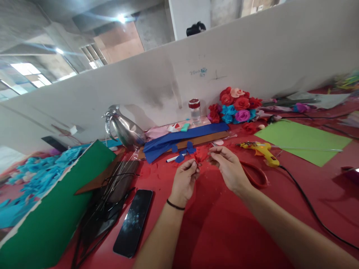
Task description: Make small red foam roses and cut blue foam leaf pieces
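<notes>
My left hand, with a dark band at the wrist, pinches a small piece of red crepe paper, shaped like a petal or part of a paper flower. Close by on the right, my right hand has its thumb and fingertips pressed together at the paper's edge; what lies between them is too small to make out. Just beyond the hands are dark blue paper pieces and a white marker. Beside my right forearm lie red-handled scissors, partly hidden, and a yellow glue gun.
A black phone lies left on the red table. Green board, thin wires and a steel jug stand farther left. Behind are blue paper strips, a jar and paper flowers. Light-green paper lies right.
</notes>
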Tool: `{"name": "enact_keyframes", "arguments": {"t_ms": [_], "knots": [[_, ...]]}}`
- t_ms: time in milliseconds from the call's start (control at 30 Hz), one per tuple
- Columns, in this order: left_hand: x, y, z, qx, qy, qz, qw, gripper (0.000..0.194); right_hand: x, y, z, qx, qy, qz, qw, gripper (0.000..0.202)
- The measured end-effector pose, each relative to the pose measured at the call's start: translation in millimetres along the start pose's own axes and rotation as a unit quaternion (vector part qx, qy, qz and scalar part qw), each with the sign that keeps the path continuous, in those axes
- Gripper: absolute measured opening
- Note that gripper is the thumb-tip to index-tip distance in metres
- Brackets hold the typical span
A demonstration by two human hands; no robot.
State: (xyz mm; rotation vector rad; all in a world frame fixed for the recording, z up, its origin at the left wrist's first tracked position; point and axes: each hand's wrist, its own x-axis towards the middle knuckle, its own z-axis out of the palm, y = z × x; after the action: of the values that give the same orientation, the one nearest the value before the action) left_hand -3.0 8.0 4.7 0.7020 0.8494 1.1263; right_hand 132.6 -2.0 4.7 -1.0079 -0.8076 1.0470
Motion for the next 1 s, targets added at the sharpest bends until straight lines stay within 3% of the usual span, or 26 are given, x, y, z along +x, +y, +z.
{"name": "enact_keyframes", "arguments": {"t_ms": [133, 300, 1000], "knots": [[-1.3, 3.3, 0.7, -0.028, -0.027, -0.029, 0.999, 0.03, -0.6, 3.5, 0.7, -0.028, -0.05, 0.062, 0.996, 0.024], [-1.4, 2.7, 0.3, -0.062, -0.05, -0.042, 0.996, 0.029, -3.6, 4.1, 5.5, -0.012, -0.087, 0.084, 0.993, 0.023], [-5.1, 4.7, 1.7, -0.093, -0.064, -0.048, 0.992, 0.028, -3.5, 4.4, 6.7, 0.006, -0.074, 0.09, 0.993, 0.016]]}}
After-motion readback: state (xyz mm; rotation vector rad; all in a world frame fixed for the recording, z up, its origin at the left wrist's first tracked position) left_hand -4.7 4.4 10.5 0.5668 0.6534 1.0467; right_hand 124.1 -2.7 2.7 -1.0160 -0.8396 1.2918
